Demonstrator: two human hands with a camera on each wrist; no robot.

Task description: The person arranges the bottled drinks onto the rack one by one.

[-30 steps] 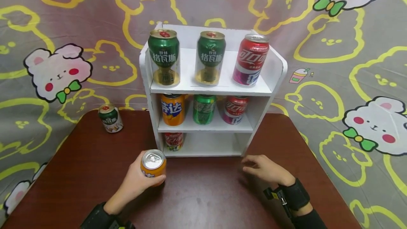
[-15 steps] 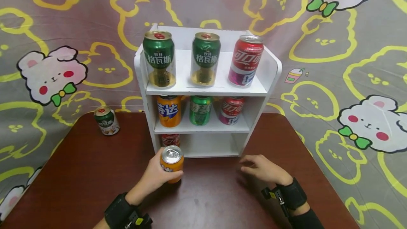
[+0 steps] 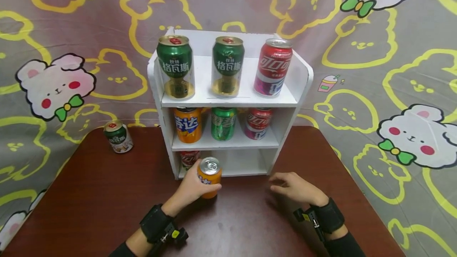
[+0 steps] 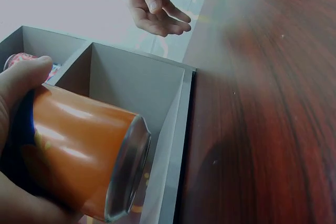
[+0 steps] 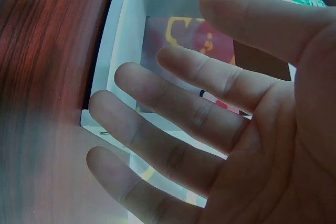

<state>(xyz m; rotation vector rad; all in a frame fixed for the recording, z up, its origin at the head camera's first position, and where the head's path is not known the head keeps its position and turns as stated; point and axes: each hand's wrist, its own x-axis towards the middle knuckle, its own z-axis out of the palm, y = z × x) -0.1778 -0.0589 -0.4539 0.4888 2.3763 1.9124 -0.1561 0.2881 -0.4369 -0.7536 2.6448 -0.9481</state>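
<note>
My left hand point(image 3: 191, 185) grips an orange soda can point(image 3: 211, 173) upright, just in front of the bottom level of the white shelf point(image 3: 228, 102). In the left wrist view the orange can point(image 4: 84, 145) lies across the palm, thumb on one side, with its silver end towards the shelf compartment. A red cola can point(image 3: 189, 158) stands at the left of that bottom level, partly hidden by the left hand and the orange can. My right hand point(image 3: 294, 187) is by the shelf's lower right corner, holding nothing; the right wrist view shows its fingers point(image 5: 178, 108) extended and loosely spread.
On the top level stand two green-and-clear cans point(image 3: 175, 66) and a red cola can point(image 3: 273, 66). The middle level holds an orange can point(image 3: 188, 126), a green can point(image 3: 223, 124) and a red can point(image 3: 258, 124). Another green-and-white can point(image 3: 118, 137) stands on the brown table point(image 3: 93, 193), far left.
My left hand has carried the orange can rightward and a little forward, to the front of the bottom level. The right hand stays in place. The head view has shifted slightly.
</note>
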